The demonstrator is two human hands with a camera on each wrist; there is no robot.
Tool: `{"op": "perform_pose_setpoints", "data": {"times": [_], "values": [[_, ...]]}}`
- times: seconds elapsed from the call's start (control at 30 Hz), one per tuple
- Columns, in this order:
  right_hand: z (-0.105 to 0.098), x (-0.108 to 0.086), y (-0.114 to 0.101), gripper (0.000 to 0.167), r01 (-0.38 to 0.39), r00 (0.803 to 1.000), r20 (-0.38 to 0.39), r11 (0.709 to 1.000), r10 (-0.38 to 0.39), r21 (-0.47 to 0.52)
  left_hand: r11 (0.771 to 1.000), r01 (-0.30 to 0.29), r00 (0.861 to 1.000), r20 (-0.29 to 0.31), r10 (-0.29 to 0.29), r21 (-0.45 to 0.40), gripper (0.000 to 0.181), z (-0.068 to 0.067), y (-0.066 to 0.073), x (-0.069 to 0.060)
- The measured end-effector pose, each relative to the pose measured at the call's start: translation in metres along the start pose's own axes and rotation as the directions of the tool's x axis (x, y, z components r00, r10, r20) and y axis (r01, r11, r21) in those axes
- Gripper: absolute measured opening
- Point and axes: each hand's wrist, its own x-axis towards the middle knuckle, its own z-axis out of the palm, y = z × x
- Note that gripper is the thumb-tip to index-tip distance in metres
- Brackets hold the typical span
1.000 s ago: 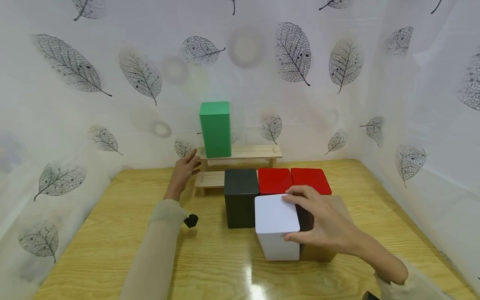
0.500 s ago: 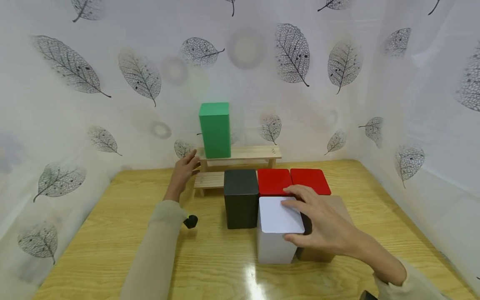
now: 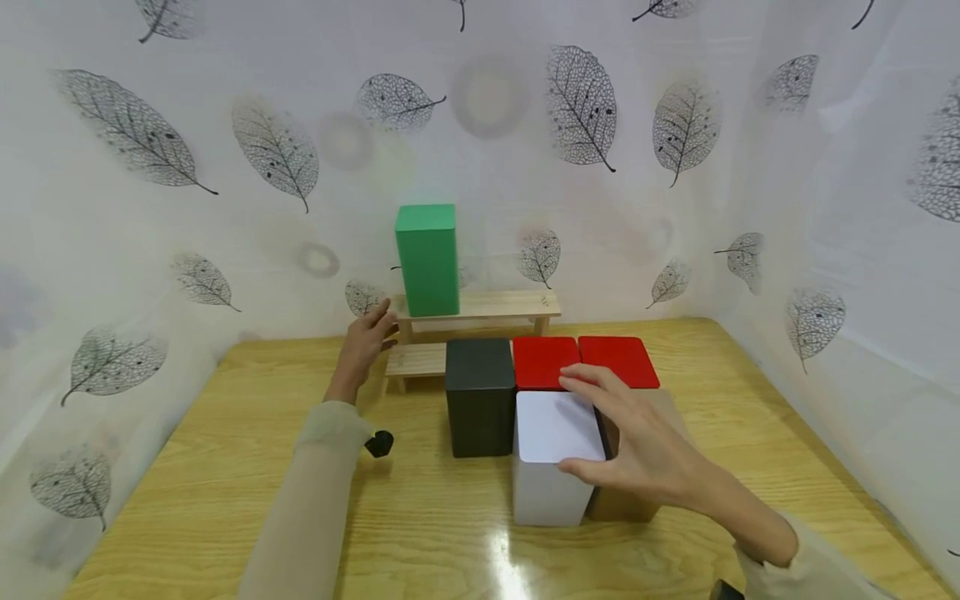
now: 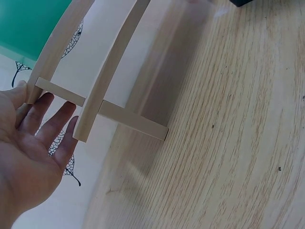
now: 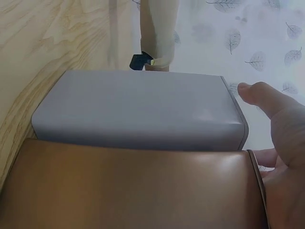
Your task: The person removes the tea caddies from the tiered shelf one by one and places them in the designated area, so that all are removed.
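Note:
A tall white canister (image 3: 552,496) stands on the table, with a brown canister (image 3: 626,500) close on its right. Over the white lid hovers my right hand (image 3: 637,442), thumb and fingers spread apart. In the right wrist view its thumb (image 5: 257,95) sits just off the lid edge, while the other fingers are partly hidden behind the brown canister's top. My left hand (image 3: 363,346) holds the left end of a two-step wooden shelf (image 3: 502,305); in the left wrist view the thumb and fingers (image 4: 59,121) lie around the upper plank's end.
A tall green canister (image 3: 429,267) stands on the shelf's upper step. In front of the lower step are a black canister (image 3: 482,408) and two red-lidded canisters (image 3: 546,362). A leaf-patterned white curtain (image 3: 487,167) encloses the wooden table (image 3: 247,450).
The white canister has shifted slightly and settled upright beside the brown one. My right fingers have loosened and lifted from its lid. The left hand has stayed at the shelf.

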Motion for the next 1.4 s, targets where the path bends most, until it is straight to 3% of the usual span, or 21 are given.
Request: {"op": "perform_pose_setpoints", "data": {"times": [0.2, 0.37, 0.5, 0.6, 0.77, 1.03, 1.23, 1.4], "values": [[-0.001, 0.003, 0.0, 0.076, -0.047, 0.998, -0.025, 0.997, 0.049, 0.067, 1.0, 0.001, 1.0, -0.01, -0.001, -0.003, 0.056, -0.002, -0.001, 0.0], [-0.006, 0.004, -0.002, 0.071, -0.107, 0.994, -0.002, 0.983, 0.108, 0.148, 1.0, 0.003, 1.0, -0.009, -0.003, -0.003, 0.057, -0.002, -0.002, 0.001], [-0.014, 0.005, -0.006, 0.068, -0.126, 0.992, 0.036, 0.931, 0.121, 0.342, 1.0, 0.011, 1.0, -0.009, -0.011, 0.006, 0.057, -0.002, -0.003, 0.0], [-0.021, 0.006, -0.009, 0.069, -0.151, 0.989, 0.061, 0.898, 0.138, 0.412, 1.0, 0.011, 1.0, -0.011, -0.011, 0.016, 0.057, -0.002, -0.002, -0.001], [-0.03, 0.011, -0.009, 0.069, -0.157, 0.987, 0.079, 0.943, 0.139, 0.294, 1.0, 0.013, 1.0, -0.01, -0.013, 0.023, 0.057, -0.003, 0.0, -0.003], [-0.044, 0.03, 0.002, 0.069, -0.11, 0.993, 0.073, 0.958, 0.094, 0.266, 1.0, 0.015, 1.0, -0.008, -0.015, 0.015, 0.057, -0.003, -0.001, -0.002], [-0.055, 0.05, 0.009, 0.064, -0.117, 0.991, 0.104, 0.926, 0.084, 0.36, 1.0, 0.001, 1.0, -0.005, -0.001, 0.002, 0.057, -0.001, 0.001, 0.0], [-0.059, 0.075, 0.017, 0.059, -0.07, 0.996, 0.074, 0.911, 0.043, 0.406, 1.0, 0.003, 1.0, -0.007, -0.003, 0.009, 0.056, 0.0, 0.001, 0.0]]}}
